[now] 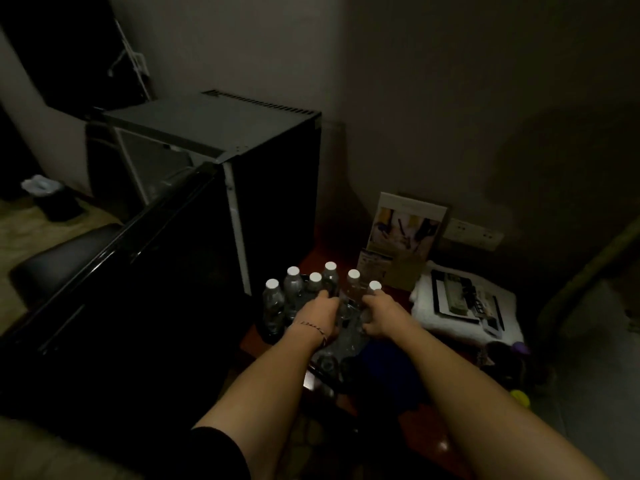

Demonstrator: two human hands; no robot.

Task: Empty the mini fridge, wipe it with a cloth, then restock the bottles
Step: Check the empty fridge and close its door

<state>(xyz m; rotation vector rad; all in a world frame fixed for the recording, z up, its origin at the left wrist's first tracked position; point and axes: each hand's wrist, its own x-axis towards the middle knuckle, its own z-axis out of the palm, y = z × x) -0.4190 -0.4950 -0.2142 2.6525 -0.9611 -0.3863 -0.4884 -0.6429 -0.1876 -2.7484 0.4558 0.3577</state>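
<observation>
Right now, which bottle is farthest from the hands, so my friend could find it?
Find the black mini fridge with its door open. Beside it to the right stands a cluster of white-capped bottles. The one you want is at the cluster's far left, nearest the fridge, standing apart from both hands.

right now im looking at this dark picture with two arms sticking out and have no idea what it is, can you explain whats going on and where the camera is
There is no machine here. A person wears a camera on the head, looking forward and down, so the two bare arms are their own. The left hand and the right hand reach into a cluster of clear bottles with white caps standing on a reddish-brown surface. Each hand seems to grip a bottle, though the dim light hides the fingers. To the left is a black mini fridge with its door swung open. To the right lie a folded white towel with a dark tray of small items on it, and a printed card against the wall.
</observation>
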